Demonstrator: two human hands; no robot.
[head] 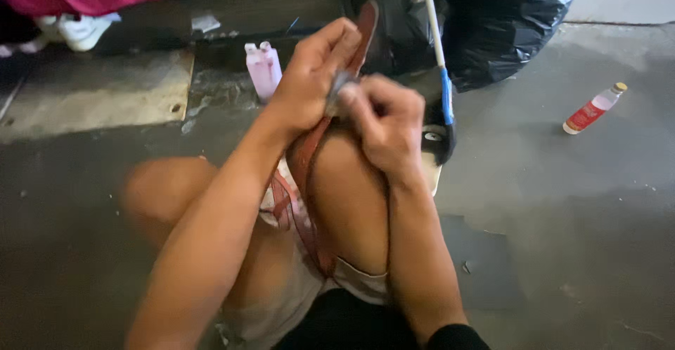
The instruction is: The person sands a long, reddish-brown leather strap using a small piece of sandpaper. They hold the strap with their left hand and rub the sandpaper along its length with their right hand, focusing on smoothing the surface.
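Centre of frame, just above the raised knee: the left hand (309,83) is clamped around a reddish-brown leather strap (304,154), thumb and fingers closed on its upper part, while its tip (367,21) sticks up past the knuckles. The right hand (387,121) is closed too, fingertips pinched on something small and grey at the strap's edge; too blurred to tell what it is. The strap runs down from the hands over the knee toward the lower centre of the frame, draping along the leg. Judgement: light, flexible along its length, fairly stiff across its width; matte surface, unlikely to slip. It bends rather than breaks, so a firm pinch close to the working spot looks the best hold, with the knee as backing. Person sits on a grey concrete floor (562,237). Upper centre left: pink plastic container (262,68). Upper right: black rubbish bag (506,19); right edge, a small red-labelled bottle (594,109) lying on its side, well apart.
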